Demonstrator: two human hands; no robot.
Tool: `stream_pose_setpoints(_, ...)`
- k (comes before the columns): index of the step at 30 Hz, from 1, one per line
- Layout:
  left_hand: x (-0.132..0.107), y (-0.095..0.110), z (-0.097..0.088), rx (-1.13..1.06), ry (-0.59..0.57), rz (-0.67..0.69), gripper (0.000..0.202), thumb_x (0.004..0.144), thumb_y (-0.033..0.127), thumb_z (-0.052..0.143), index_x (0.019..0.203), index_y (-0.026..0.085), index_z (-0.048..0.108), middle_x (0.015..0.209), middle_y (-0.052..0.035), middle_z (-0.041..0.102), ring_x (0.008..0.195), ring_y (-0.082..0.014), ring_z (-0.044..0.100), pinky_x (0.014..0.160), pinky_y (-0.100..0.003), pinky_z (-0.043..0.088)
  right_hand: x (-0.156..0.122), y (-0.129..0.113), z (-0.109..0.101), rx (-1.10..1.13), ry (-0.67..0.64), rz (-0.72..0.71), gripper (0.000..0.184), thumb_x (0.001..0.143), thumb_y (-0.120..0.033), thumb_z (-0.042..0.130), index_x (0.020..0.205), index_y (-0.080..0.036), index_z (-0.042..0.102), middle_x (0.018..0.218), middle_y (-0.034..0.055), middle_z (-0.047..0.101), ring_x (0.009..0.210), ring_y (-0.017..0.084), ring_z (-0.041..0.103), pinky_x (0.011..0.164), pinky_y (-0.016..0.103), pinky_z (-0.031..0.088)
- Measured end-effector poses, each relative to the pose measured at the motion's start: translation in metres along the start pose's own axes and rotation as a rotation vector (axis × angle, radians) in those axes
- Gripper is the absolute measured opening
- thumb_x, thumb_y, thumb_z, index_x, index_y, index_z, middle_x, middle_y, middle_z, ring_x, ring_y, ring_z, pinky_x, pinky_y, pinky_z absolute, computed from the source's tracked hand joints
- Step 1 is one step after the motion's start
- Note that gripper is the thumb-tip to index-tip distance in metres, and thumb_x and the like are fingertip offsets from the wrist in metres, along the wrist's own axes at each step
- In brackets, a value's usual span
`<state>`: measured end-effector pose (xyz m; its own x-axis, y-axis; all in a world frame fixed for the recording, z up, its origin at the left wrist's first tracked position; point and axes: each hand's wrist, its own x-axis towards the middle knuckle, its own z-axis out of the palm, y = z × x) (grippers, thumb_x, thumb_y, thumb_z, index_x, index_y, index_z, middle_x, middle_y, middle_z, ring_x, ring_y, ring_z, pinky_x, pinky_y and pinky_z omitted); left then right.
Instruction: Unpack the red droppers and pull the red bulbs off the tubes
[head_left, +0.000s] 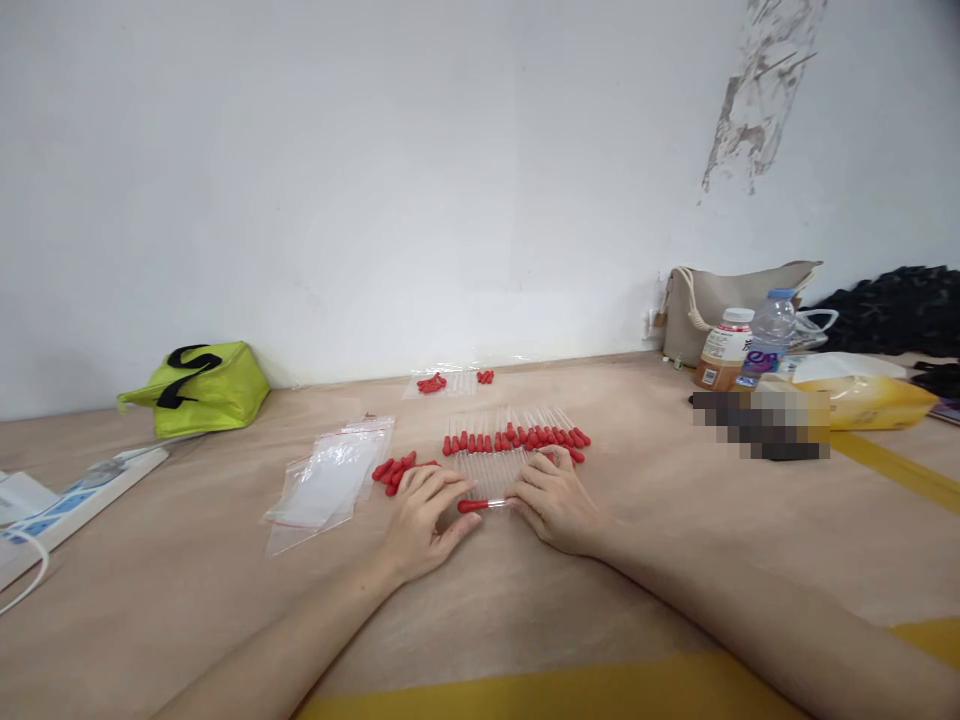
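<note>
A glass dropper with a red rubber bulb (472,507) lies crosswise between my hands, bulb toward the left. My right hand (559,500) grips its clear tube, fingers bent around that end. Around the bulb, my left hand (431,515) has its thumb and index finger apart, the thumb close under the bulb. Just beyond my fingers, several loose clear tubes (491,473) lie side by side. Farther off is a row of droppers (514,437), red bulbs toward me. A small pile of red bulbs (392,472) sits beside my left hand, partly covered by it.
Clear zip bags (334,475) lie at left, near a green bag (214,385) and a power strip (82,510). By the wall is a plastic bag (454,384) with red bulbs and tubes. Bottles (727,350), a beige bag (686,310) and a yellow tissue pack (877,400) stand right.
</note>
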<state>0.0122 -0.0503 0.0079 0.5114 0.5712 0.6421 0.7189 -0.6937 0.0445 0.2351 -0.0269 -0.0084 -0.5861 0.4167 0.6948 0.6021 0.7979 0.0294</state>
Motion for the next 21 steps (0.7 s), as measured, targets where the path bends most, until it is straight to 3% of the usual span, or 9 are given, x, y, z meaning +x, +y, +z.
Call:
stream_pose_setpoints(5,0.002,0.008,-0.002,0.008,-0.061,0.035,0.017,0.084,0.03,0.05,0.08,0.023,0.065,0.07,0.0012,0.064,0.07,-0.0136,0.051,0.074,-0.033,0.031,0.0,-0.003,-0.001,-0.003,-0.031,-0.025,0.022,0.087,-0.028,0.041,0.075,-0.018,0.058,0.068,0.0006,0.055,0.074,0.014,0.043,0.085,0.037,0.022)
stream_pose_setpoints(13,-0.008,0.001,-0.002,0.0,-0.068,0.071,0.018,0.084,0.025,0.049,0.073,0.021,0.062,0.062,0.0009,0.06,0.066,-0.0143,0.049,0.07,-0.034,0.031,-0.007,0.001,-0.008,0.022,0.015,-0.058,0.025,0.086,-0.027,0.041,0.069,-0.018,0.058,0.061,-0.0003,0.054,0.068,0.013,0.042,0.08,0.036,0.023)
stream_pose_setpoints(17,-0.013,-0.015,-0.011,-0.073,0.066,-0.054,0.015,0.084,0.023,0.047,0.081,0.02,0.062,0.074,-0.0022,0.062,0.07,-0.0144,0.053,0.07,-0.031,0.038,-0.012,0.02,-0.016,0.009,0.099,0.123,0.028,0.086,-0.027,0.041,0.066,-0.018,0.058,0.061,0.0002,0.057,0.066,0.012,0.044,0.079,0.033,0.024)
stream_pose_setpoints(21,-0.008,-0.03,-0.027,-0.137,0.19,-0.281,0.021,0.085,0.027,0.044,0.095,0.021,0.062,0.09,-0.0051,0.059,0.081,-0.0153,0.055,0.072,-0.028,0.044,-0.009,0.033,-0.016,0.007,0.187,0.363,0.027,0.087,-0.033,0.042,0.071,-0.021,0.061,0.066,-0.0011,0.062,0.064,0.011,0.052,0.076,0.03,0.026)
